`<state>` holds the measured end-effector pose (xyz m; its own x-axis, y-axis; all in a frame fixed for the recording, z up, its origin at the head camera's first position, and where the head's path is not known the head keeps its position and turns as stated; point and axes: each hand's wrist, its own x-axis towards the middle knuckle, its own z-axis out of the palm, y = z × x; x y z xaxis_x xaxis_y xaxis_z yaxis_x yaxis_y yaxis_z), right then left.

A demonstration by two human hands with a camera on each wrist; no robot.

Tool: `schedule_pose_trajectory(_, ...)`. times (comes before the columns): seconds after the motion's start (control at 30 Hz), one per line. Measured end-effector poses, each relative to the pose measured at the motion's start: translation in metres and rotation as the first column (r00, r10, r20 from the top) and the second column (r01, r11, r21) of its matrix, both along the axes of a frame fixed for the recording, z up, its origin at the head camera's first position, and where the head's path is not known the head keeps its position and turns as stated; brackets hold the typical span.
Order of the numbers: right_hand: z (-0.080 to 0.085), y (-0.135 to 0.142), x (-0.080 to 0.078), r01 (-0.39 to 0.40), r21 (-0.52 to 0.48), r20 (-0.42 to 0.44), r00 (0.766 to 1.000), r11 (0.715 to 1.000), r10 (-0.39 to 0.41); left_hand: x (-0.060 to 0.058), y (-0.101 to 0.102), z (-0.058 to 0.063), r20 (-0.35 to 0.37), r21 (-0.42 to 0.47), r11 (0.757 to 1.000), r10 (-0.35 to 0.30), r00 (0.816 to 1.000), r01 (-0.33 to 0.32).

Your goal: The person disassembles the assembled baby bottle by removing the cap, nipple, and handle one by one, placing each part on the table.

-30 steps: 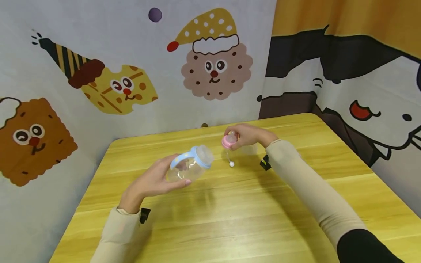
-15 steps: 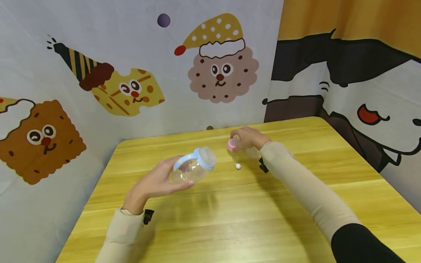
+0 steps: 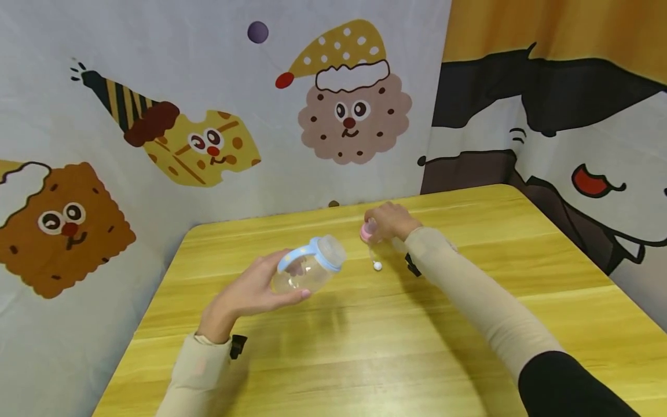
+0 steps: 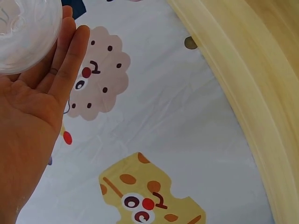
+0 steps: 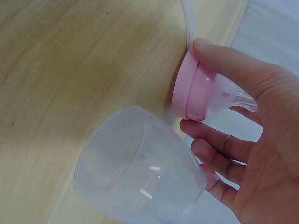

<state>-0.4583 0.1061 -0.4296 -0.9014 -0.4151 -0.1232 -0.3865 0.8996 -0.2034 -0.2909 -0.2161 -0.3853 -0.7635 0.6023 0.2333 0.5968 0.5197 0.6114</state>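
My left hand (image 3: 245, 292) grips a clear baby bottle (image 3: 299, 277) by its body, fingers behind it and thumb along the near side. The bottle is tilted, its open-looking neck toward the upper right, with a light blue handle (image 3: 296, 255) around it. Only the rounded bottle end (image 4: 28, 37) shows in the left wrist view. Between thumb and fingertips my right hand (image 5: 261, 107) pinches the pink collar (image 5: 192, 88) of a clear bottle teat (image 5: 229, 95). From the collar hangs a thin straw (image 5: 188, 18) with a white ball (image 3: 377, 266) at its tip.
A translucent domed bottle cover (image 5: 135, 168) is beside the right hand's lower fingers, largely hidden behind that hand in the head view. The wood-grain table (image 3: 333, 359) reaches back to a cartoon-printed cloth (image 3: 219, 202) along its far and left edges.
My right hand has turned and its wrist has shifted left, hiding more of the teat and cover, with the collar still pinched. The head view has shifted slightly. My left hand keeps its grip.
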Motion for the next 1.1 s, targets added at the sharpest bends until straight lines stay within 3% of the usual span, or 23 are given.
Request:
schedule_pose_trajectory(0.2,-0.004,0.003,-0.003,0.017,0.03,0.033,0.999,0.999,-0.018,-0.005,0.0,-0.009,-0.001,-0.011,1.0,0.02,1.0,-0.02)
schedule_pose_trajectory(0.4,-0.002,0.001,-0.002,0.064,-0.025,0.074,0.995,0.998,-0.062,-0.011,0.0,-0.016,0.022,-0.004,1.0,0.026,0.999,-0.026)
schedule_pose_trajectory(1.1,-0.001,-0.003,-0.012,0.108,-0.029,0.092,0.99,0.994,-0.105,-0.027,0.011,-0.02,0.028,-0.036,0.999,-0.011,1.0,0.012)
